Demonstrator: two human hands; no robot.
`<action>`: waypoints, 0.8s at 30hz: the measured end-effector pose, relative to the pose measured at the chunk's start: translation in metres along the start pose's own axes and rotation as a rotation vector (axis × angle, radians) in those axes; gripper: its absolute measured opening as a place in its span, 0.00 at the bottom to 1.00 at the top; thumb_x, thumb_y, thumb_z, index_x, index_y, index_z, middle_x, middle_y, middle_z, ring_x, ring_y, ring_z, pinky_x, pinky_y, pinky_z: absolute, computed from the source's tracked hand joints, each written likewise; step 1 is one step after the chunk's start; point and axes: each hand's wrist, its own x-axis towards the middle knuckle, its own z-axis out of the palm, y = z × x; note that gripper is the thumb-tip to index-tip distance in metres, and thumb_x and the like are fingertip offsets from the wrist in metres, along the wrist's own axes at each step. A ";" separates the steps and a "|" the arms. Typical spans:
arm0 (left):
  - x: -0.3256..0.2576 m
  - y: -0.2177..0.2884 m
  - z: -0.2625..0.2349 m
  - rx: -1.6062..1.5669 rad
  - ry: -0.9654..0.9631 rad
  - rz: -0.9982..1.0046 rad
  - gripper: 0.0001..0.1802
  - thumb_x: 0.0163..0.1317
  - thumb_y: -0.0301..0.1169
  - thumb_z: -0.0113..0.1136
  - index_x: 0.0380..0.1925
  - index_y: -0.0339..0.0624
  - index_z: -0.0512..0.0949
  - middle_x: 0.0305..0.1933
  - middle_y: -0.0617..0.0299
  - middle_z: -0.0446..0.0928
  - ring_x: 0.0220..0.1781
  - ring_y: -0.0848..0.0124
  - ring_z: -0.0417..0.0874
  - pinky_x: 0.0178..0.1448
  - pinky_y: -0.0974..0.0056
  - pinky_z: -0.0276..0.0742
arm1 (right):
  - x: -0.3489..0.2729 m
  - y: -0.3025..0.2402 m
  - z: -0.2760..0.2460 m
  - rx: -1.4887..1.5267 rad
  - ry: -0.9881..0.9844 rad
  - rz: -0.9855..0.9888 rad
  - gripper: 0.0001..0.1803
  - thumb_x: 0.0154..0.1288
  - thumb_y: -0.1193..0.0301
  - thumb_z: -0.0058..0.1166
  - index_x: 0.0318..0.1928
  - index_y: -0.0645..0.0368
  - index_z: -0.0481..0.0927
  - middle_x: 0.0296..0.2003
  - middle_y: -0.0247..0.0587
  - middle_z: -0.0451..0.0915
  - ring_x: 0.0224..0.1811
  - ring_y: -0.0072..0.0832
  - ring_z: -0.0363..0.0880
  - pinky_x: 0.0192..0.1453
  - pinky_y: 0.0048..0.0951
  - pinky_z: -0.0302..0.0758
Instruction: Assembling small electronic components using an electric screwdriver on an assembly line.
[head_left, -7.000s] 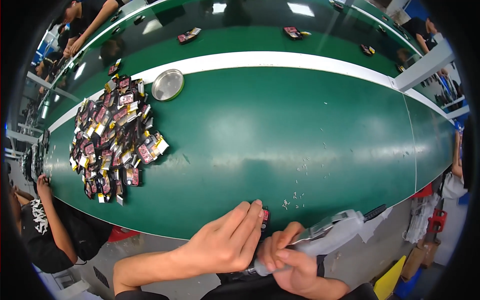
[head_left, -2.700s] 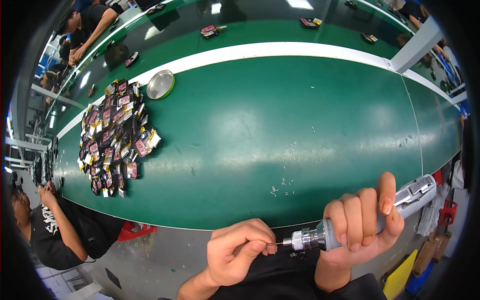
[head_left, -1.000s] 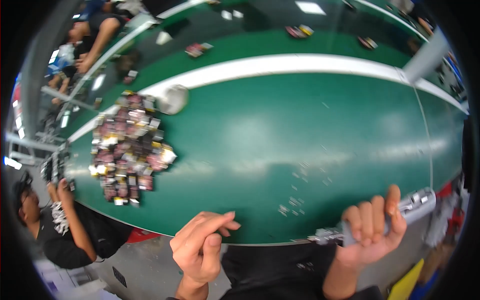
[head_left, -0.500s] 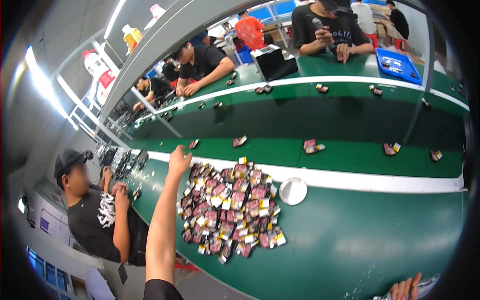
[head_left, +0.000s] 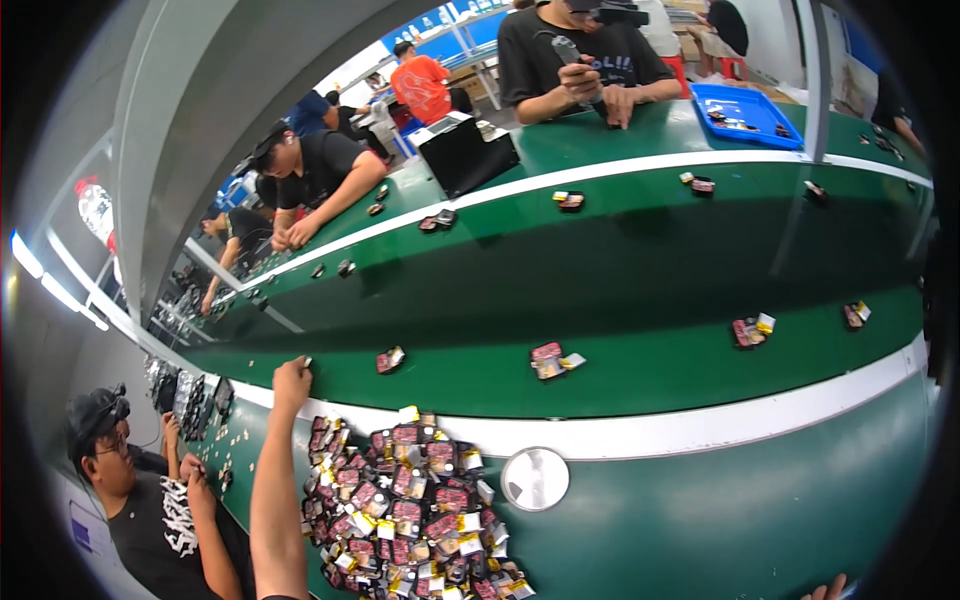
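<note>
My left hand [head_left: 292,384] reaches to the near edge of the green belt, its fingers pinched over a small electronic module [head_left: 308,362] that they mostly hide. Just right of the wrist lies a broad heap of small black-and-pink modules [head_left: 405,512] with yellow-and-white tabs. At the lower right edge only a few fingertips of my right hand [head_left: 828,588] show; anything in it is out of the picture. Another module [head_left: 390,360] lies on the belt to the right of my left hand.
A round metal dish [head_left: 535,479] sits right of the heap on the green table [head_left: 720,520]. More modules [head_left: 752,331] are spaced along the belt [head_left: 650,370]. People sit across it, near a blue tray [head_left: 748,140]; a co-worker [head_left: 150,490] sits at left.
The view has swung, so the heap appears lower and further left. My left hand has closed over the module that lay beside it. My right hand and its silvery tool have mostly left the picture.
</note>
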 end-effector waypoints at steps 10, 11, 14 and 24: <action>-0.109 0.194 -0.164 -0.475 0.072 0.464 0.20 0.51 0.16 0.55 0.47 0.33 0.77 0.44 0.50 0.79 0.46 0.60 0.80 0.51 0.62 0.74 | -0.003 -0.003 -0.001 0.033 -0.038 0.004 0.07 0.60 0.76 0.53 0.36 0.57 0.67 0.21 0.31 0.60 0.24 0.21 0.59 0.32 0.24 0.58; -0.133 0.226 -0.181 -0.510 0.029 0.598 0.22 0.49 0.16 0.56 0.48 0.34 0.77 0.45 0.50 0.79 0.46 0.57 0.79 0.52 0.60 0.73 | -0.006 -0.002 -0.005 0.015 -0.020 -0.064 0.06 0.62 0.75 0.48 0.36 0.57 0.65 0.19 0.31 0.59 0.20 0.21 0.59 0.30 0.26 0.61; -0.207 0.308 -0.209 -0.572 -0.152 0.931 0.28 0.43 0.17 0.59 0.51 0.36 0.75 0.52 0.48 0.75 0.45 0.55 0.79 0.49 0.59 0.75 | -0.004 -0.002 -0.018 0.006 0.016 -0.101 0.05 0.60 0.72 0.46 0.34 0.56 0.65 0.16 0.30 0.60 0.19 0.21 0.61 0.29 0.28 0.64; -0.372 0.392 -0.188 -0.535 -0.090 1.183 0.22 0.48 0.26 0.57 0.44 0.25 0.77 0.55 0.40 0.74 0.49 0.58 0.77 0.50 0.63 0.77 | -0.048 0.014 -0.008 0.027 -0.128 0.252 0.03 0.58 0.72 0.46 0.31 0.54 0.67 0.15 0.30 0.62 0.18 0.22 0.62 0.29 0.28 0.62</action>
